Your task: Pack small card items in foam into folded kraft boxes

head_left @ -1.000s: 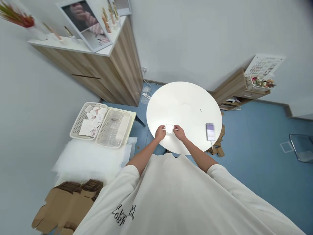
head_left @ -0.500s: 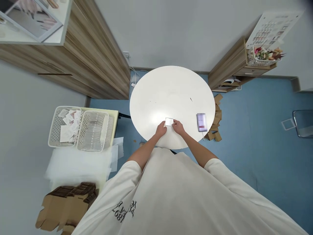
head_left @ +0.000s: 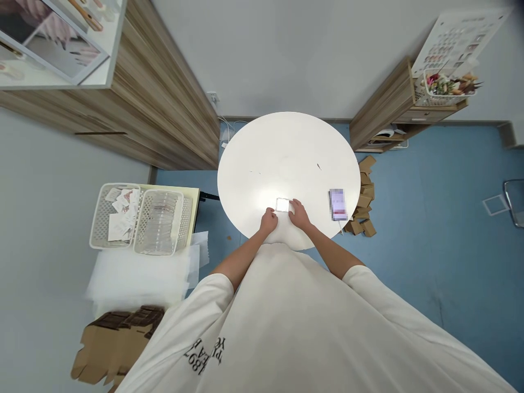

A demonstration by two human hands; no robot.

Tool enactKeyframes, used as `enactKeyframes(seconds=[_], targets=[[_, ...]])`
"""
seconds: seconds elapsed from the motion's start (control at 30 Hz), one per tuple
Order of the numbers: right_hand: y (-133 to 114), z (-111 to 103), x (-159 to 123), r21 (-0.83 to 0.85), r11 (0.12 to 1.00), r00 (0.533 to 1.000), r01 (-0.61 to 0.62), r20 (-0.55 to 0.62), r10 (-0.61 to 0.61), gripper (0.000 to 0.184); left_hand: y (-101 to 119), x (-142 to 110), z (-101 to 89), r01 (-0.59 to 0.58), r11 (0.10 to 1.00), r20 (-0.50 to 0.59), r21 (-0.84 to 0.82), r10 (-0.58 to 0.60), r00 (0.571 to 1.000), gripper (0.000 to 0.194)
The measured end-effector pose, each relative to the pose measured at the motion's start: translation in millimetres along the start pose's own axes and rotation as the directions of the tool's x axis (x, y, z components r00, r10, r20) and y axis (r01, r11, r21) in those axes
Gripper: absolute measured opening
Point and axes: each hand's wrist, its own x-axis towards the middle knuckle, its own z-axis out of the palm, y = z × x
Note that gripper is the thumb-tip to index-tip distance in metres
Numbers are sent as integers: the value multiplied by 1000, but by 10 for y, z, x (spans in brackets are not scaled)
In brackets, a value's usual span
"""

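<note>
A small flat case (head_left: 282, 205) with a bright white face and a clear-looking rim lies on the round white table (head_left: 286, 142), near its front edge. My left hand (head_left: 269, 221) is curled closed at the case's lower left corner; whether anything is between its fingertips is too small to see. On the other side, my right hand (head_left: 300, 215) rests with fingers stretched forward and thumb apart, close against the case's right edge. A phone-like device (head_left: 338, 205) with a blurred screen and a white cable lies farther right on the table.
At left, one white basket (head_left: 96, 224) holds paper cards and another (head_left: 159, 252) holds a row of clear plastic cases. Translucent sheets (head_left: 139, 275) and flattened cardboard (head_left: 106, 349) lie below them. Small cardboard boxes (head_left: 364, 202) sit right of the table. Cabinets stand behind.
My view has swung, so the table appears larger and farther left. The case now lies flat, with both hands at its edges; the left hand has drawn slightly back from it.
</note>
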Motion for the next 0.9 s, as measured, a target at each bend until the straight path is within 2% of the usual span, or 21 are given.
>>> enactKeyframes(seconds=[0.1,0.2,0.33,0.47,0.53,0.67,0.77,0.9], targets=[[-60,-97,118,-181,979,992,89,104,-71,64,94,18,7,-4,1000,39,-11,4,999,42],[-95,-138,113,-302,943,973,142,216,-78,66,144,77,2,-45,999,90,5,44,995,47],[-131,-51,-109,-381,921,979,84,202,-6,70,137,217,-33,-111,994,114,9,109,987,59],[-183,58,-333,-402,914,968,53,245,52,78,93,332,-90,-189,980,192,-58,197,962,66],[-210,51,-355,-391,920,965,29,252,76,79,60,318,-101,-192,979,172,-70,201,964,63],[-257,-97,-191,-351,937,978,5,198,69,71,-27,144,-53,-117,993,39,-19,117,992,45],[-273,-217,15,-334,938,981,87,194,-22,63,-71,0,9,-107,993,127,-40,111,986,40],[-238,-238,131,-308,944,972,118,230,-46,62,-37,-69,28,-98,993,178,-71,109,978,51]])
